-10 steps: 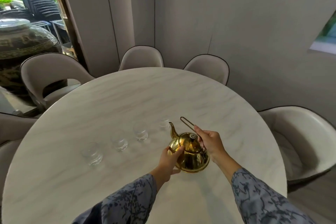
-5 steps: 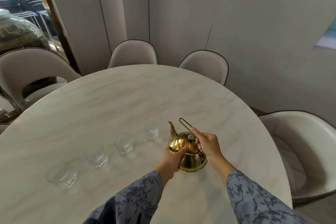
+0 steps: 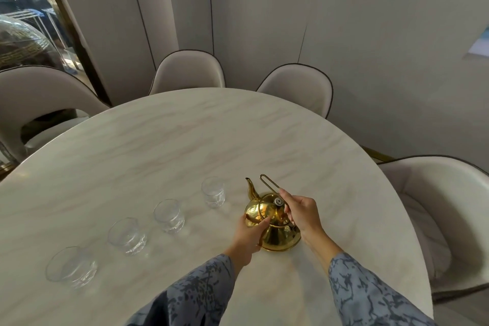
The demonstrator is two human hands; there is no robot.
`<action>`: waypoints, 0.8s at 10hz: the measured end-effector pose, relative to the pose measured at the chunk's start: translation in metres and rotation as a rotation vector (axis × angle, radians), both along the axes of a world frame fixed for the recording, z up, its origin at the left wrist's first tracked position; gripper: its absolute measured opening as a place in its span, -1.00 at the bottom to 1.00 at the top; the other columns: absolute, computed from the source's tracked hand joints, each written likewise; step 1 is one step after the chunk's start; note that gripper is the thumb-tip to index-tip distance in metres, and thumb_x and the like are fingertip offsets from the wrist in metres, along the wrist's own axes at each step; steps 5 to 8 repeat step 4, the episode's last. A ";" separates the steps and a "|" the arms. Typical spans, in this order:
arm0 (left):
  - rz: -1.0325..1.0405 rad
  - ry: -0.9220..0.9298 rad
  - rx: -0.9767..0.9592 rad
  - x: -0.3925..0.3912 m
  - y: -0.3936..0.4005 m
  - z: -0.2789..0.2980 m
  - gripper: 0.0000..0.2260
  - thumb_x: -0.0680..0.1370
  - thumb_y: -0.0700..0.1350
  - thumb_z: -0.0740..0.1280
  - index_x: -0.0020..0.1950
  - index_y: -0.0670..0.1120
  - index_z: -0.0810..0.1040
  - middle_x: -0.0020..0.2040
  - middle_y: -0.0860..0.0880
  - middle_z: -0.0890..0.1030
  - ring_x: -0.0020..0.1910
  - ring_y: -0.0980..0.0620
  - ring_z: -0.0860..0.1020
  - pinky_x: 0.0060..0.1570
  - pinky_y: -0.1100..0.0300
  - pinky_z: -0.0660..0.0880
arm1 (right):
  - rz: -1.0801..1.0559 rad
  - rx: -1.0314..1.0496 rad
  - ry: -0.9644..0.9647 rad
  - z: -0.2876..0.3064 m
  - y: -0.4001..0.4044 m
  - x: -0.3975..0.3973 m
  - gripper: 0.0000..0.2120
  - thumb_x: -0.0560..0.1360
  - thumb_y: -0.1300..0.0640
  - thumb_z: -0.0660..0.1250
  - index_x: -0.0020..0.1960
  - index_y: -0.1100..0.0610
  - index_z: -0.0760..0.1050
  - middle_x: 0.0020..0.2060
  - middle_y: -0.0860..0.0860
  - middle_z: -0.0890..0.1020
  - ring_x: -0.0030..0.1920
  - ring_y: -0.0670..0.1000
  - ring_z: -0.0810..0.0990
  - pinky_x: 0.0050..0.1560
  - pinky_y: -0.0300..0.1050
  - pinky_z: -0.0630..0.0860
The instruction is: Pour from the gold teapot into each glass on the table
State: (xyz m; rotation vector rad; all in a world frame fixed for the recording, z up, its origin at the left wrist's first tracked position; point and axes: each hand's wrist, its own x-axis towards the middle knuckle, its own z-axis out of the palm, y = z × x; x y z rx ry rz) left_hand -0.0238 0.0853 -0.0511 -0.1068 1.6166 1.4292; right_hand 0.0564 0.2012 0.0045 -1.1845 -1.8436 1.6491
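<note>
Teapot (image 3: 274, 222), gold, bulbous, standing upright on the marble table (image 3: 164, 145), near side, right of centre; spout toward the far left, wire handle (image 3: 269, 183) raised over the lid knob. Contents not visible.

Glasses, four, clear, in a diagonal row running from beside the spout down to the near left: first glass (image 3: 213, 191) just beside the teapot, second glass (image 3: 169, 215), third glass (image 3: 127, 235), fourth glass (image 3: 71, 266) nearest the left edge. Each stands upright and apart from its neighbour; whether any holds liquid cannot be told.

Left hand (image 3: 248, 238): fingers together, pressed flat against the teapot's left flank. Right hand (image 3: 301, 213): thumb and fingers pinched on the wire handle just above the lid. Both sleeves patterned blue-grey.

Chairs, pale, padded, ranged round the far and right sides of the table.

Change since the previous frames: the grip of both hands on the teapot is unchanged and the pot has not left the table; all four glasses now sit lower and more fully in view.
</note>
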 end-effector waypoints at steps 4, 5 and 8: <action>0.063 0.206 -0.098 -0.004 -0.067 0.019 -0.39 0.55 -0.06 0.42 0.54 -0.17 0.29 0.50 -0.20 0.39 0.36 -0.18 0.48 0.36 -0.08 0.48 | -0.085 0.622 -0.267 0.023 -0.036 0.003 -0.52 0.55 -0.20 0.27 0.28 0.14 0.44 0.13 0.06 0.61 0.14 0.07 0.56 0.26 0.08 0.38; 0.063 0.206 -0.098 -0.004 -0.067 0.019 -0.39 0.55 -0.06 0.42 0.54 -0.17 0.29 0.50 -0.20 0.39 0.36 -0.18 0.48 0.36 -0.08 0.48 | -0.085 0.622 -0.267 0.023 -0.036 0.003 -0.52 0.55 -0.20 0.27 0.28 0.14 0.44 0.13 0.06 0.61 0.14 0.07 0.56 0.26 0.08 0.38; 0.063 0.206 -0.098 -0.004 -0.067 0.019 -0.39 0.55 -0.06 0.42 0.54 -0.17 0.29 0.50 -0.20 0.39 0.36 -0.18 0.48 0.36 -0.08 0.48 | -0.085 0.622 -0.267 0.023 -0.036 0.003 -0.52 0.55 -0.20 0.27 0.28 0.14 0.44 0.13 0.06 0.61 0.14 0.07 0.56 0.26 0.08 0.38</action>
